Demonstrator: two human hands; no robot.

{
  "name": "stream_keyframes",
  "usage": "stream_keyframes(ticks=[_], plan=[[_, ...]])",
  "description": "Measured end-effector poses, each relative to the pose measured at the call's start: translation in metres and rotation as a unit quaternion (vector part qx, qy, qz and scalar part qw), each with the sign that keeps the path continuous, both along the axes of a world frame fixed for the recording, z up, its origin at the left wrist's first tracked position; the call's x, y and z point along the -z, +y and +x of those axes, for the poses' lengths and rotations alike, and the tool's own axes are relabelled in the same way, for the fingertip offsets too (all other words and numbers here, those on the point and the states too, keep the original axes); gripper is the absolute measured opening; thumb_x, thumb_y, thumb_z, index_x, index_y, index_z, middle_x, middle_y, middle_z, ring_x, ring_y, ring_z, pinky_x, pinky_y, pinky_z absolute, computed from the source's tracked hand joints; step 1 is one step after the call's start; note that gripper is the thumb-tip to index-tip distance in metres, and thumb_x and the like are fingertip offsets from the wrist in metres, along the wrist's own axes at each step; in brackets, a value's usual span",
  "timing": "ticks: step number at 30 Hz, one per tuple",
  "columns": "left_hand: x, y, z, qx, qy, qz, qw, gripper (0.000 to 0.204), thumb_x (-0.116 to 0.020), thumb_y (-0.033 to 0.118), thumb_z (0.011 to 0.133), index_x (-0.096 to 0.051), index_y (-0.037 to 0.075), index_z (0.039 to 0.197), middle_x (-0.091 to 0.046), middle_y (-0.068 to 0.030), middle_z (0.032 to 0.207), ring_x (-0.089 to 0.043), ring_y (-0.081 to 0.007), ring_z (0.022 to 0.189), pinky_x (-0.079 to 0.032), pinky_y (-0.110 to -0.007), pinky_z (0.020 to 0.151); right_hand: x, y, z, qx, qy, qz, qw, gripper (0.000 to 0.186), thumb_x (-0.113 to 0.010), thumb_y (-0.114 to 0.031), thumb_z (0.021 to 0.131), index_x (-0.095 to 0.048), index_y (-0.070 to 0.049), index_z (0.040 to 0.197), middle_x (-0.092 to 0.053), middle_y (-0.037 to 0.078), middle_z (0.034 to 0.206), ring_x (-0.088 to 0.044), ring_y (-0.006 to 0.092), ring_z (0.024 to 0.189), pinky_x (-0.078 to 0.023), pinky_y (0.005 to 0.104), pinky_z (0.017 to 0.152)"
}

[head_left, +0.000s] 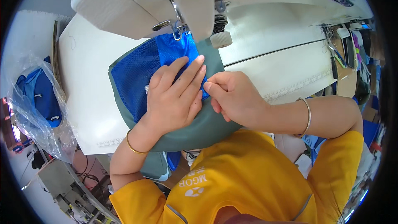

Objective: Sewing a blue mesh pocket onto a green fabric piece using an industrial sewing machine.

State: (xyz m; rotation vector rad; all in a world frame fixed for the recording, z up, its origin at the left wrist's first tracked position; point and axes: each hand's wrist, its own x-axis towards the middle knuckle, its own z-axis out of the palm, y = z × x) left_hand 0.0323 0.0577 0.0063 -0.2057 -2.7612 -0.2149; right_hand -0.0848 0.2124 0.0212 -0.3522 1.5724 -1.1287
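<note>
- Work located: a blue fabric piece (134,68) is seen on the far half of a green-grey fabric (203,135), at the centre of a white table (89,99).
- Blue piece made up of two visible areas: dark mesh at left, smooth brighter blue at right. Its far edge is placed at the presser foot (178,32) of a sewing machine (124,8); whether it is clamped there cannot be told.
- Left hand (176,93): laid palm down over the blue piece, fingers extended toward the far right and slightly apart; nothing is seen gripped by it.
- Right hand (238,95): thumb and forefinger brought together, clamped on the right edge of the blue piece, just beside the left fingertips. Remaining fingers are curled.
- A small whitish object (146,88) is partly covered by the left hand; kind not determined.
- Green-grey fabric extended to the near side, beneath both hands, up to the yellow shirt (244,170) of the wearer.
- A bangle is worn on each wrist: left (134,147), right (309,118).
- At left, beyond the table edge, blue fabric items (41,93) are held in a clear plastic bag (62,141).
- At far right, a screwdriver (334,67) with a dark handle is noted among small tools.
</note>
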Motion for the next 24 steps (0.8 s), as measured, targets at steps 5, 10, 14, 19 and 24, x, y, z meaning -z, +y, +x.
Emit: stream_keyframes(ticks=[5, 10, 14, 19, 24], plan=[[0.002, -0.001, 0.0, -0.004, -0.02, 0.004, 1.0, 0.042, -0.061, 0.019, 0.085, -0.07, 0.003, 0.123, -0.065, -0.0101, 0.135, -0.06, -0.0298, 0.116, -0.042, -0.041, 0.094, 0.001, 0.001, 0.001, 0.001, -0.004, 0.004, 1.0, 0.03, -0.052, -0.019, 0.104, -0.06, -0.003, 0.08, -0.06, 0.004, 0.062, -0.053, 0.0102, 0.045, -0.042, 0.0277, 0.043], [0.003, -0.004, 0.002, -0.006, -0.032, 0.063, 0.997, 0.043, -0.063, 0.016, 0.083, -0.07, 0.002, 0.122, -0.067, -0.0095, 0.134, -0.063, -0.0281, 0.111, -0.043, -0.04, 0.093, 0.007, 0.004, -0.004, -0.027, 0.024, 0.008, 0.999, 0.027, -0.055, -0.022, 0.104, -0.063, -0.004, 0.086, -0.057, 0.004, 0.061, -0.052, 0.0134, 0.045, -0.043, 0.0286, 0.044], [0.004, -0.009, 0.003, -0.004, -0.028, 0.065, 0.997, 0.043, -0.064, 0.016, 0.082, -0.071, 0.004, 0.122, -0.068, -0.0085, 0.134, -0.064, -0.0275, 0.109, -0.044, -0.04, 0.091, 0.024, 0.025, -0.015, -0.222, 0.61, -0.189, 0.737, 0.015, -0.068, -0.016, 0.089, -0.067, -0.002, 0.093, -0.065, 0.011, 0.085, -0.064, 0.0244, 0.074, -0.053, 0.0376, 0.063], [0.008, -0.009, 0.005, -0.006, -0.019, 0.067, 0.998, 0.043, -0.064, 0.017, 0.082, -0.071, 0.005, 0.122, -0.067, -0.0076, 0.134, -0.064, -0.0275, 0.108, -0.044, -0.04, 0.088, 0.036, 0.036, -0.008, -0.217, 0.694, -0.281, 0.627, 0.032, -0.069, -0.011, 0.08, -0.068, 0.006, 0.107, -0.063, 0.019, 0.118, -0.062, 0.0322, 0.112, -0.055, 0.0424, 0.091], [0.012, -0.014, 0.002, 0.009, 0.004, 0.073, 0.997, 0.042, -0.064, 0.018, 0.083, -0.071, 0.005, 0.122, -0.067, -0.0072, 0.134, -0.062, -0.0276, 0.107, -0.044, -0.04, 0.084, 0.034, 0.033, -0.01, -0.231, 0.69, -0.265, 0.633, 0.038, -0.072, -0.015, 0.081, -0.068, 0.007, 0.111, -0.063, 0.02, 0.12, -0.061, 0.0351, 0.116, -0.052, 0.0461, 0.1]])
